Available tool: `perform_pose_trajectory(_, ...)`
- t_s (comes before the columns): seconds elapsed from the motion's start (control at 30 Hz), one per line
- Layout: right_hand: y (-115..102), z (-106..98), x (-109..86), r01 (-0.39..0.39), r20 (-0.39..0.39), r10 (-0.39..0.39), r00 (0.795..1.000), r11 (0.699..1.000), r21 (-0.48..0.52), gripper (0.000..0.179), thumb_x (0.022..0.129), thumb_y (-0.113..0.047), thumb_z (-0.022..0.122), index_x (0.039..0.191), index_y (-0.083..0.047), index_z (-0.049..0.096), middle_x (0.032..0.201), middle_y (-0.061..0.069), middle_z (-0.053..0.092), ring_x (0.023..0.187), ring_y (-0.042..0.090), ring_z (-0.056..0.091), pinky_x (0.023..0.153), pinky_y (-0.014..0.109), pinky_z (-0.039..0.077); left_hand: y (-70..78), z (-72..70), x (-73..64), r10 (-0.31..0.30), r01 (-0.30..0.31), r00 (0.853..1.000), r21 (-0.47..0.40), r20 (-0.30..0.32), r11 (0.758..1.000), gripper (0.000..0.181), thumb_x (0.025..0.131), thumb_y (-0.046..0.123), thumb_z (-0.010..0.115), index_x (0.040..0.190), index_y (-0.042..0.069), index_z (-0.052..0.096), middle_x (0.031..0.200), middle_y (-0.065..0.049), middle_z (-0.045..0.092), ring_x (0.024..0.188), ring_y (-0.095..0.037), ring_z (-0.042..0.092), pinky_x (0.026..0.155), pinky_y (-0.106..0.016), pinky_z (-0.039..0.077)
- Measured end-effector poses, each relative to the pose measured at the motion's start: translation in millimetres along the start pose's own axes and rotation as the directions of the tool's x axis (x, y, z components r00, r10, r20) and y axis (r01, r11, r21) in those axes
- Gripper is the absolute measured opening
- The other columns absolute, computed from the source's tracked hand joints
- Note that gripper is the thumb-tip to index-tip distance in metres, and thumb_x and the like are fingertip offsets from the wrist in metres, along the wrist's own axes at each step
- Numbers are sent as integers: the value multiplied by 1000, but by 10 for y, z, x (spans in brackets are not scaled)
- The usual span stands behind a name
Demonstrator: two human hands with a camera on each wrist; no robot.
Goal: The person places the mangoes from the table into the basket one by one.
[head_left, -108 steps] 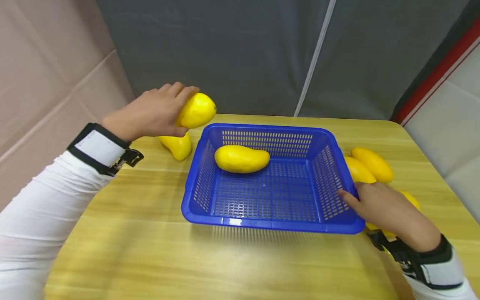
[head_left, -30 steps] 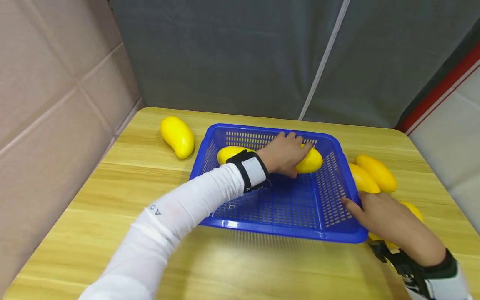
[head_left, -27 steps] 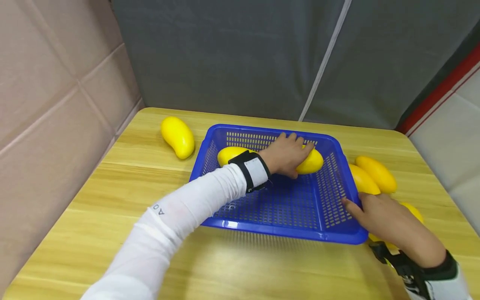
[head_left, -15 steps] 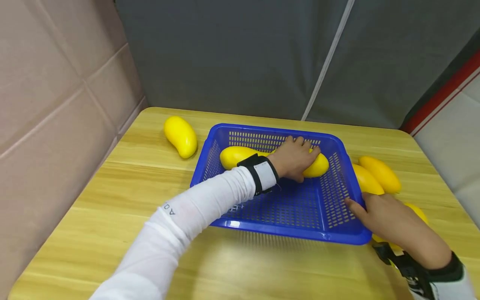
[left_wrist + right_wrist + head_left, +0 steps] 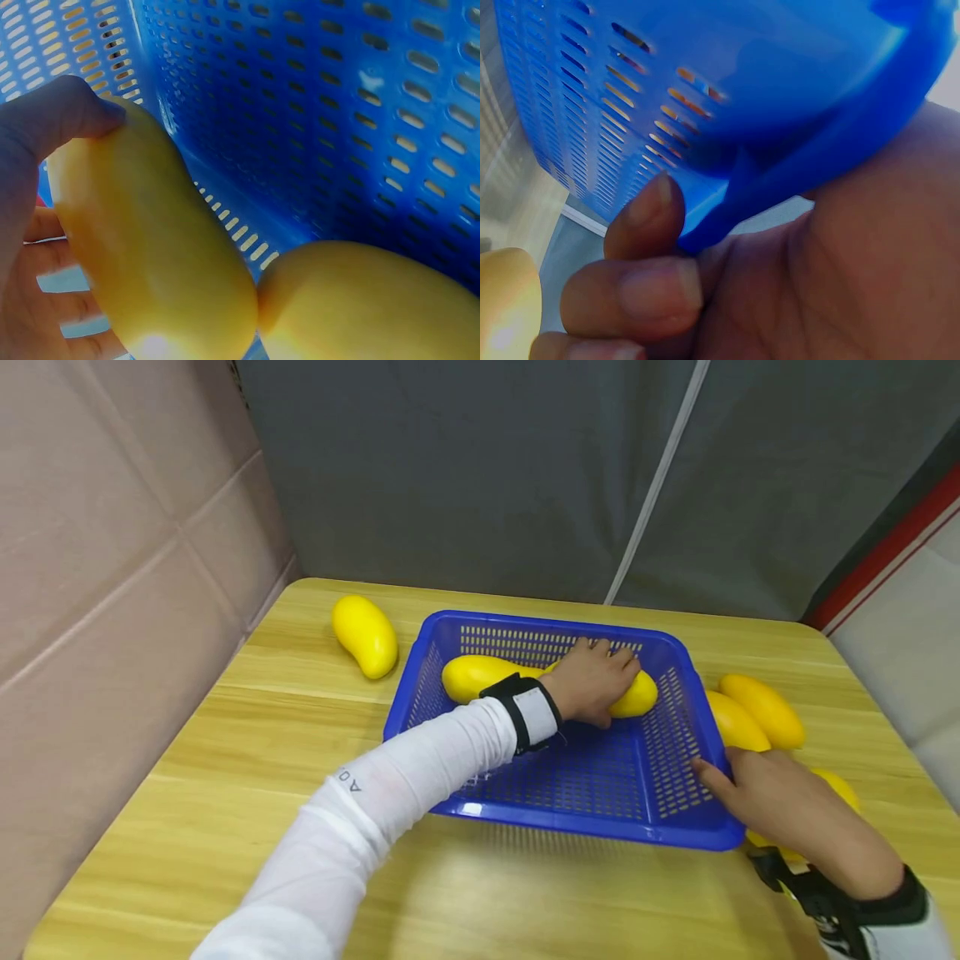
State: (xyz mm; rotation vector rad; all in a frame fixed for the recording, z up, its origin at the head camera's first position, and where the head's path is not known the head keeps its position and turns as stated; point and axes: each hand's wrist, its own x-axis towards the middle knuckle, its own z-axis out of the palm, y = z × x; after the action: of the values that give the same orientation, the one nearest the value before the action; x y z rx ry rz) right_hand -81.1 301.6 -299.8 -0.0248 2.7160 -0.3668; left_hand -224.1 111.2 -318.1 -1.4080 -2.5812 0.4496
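Note:
My left hand (image 5: 590, 681) is inside the blue plastic basket (image 5: 555, 827), holding a yellow mango (image 5: 639, 696) near the back right. The left wrist view shows the thumb on one side of this mango (image 5: 142, 217) and fingers on the other. End to end with it lies a second mango (image 5: 474, 677), partly hidden by my wrist. My right hand (image 5: 795, 802) grips the basket's right rim; in the right wrist view its fingers (image 5: 634, 296) curl up under the rim from outside.
One mango (image 5: 365, 635) lies on the wooden table (image 5: 247, 735) left of the basket. Several more rest to its right, including a mango (image 5: 763, 710) at the back and others partly behind my right hand. A grey curtain (image 5: 465, 485) stands behind the table.
Since the earliest frame, my left hand has carried a mango from above the table's left side down into the basket. Over the last second both hands stay nearly still; the head view shifts slightly.

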Motion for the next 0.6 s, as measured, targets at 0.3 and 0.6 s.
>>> perform_pose_trajectory(0.3,7,27,-2,-3,5,3,1000,1000,11,71,100,-51,37,123,15,45,61,2,53,46,16,50,44,31,40,-29,16,-13,8,-9,1000,-42,-5,999,84,76,54,68,142,12,39,139,-2,45,117,-26,47,93,-43,43)
perform_pose_trajectory(0.6,12,26,2,-7,3,7,1000,1000,12,73,99,-53,36,124,16,44,61,2,52,45,16,50,44,31,40,-69,-5,1,18,-18,1000,-68,-5,997,82,77,52,69,143,13,38,139,-2,46,121,-24,44,92,-42,43)
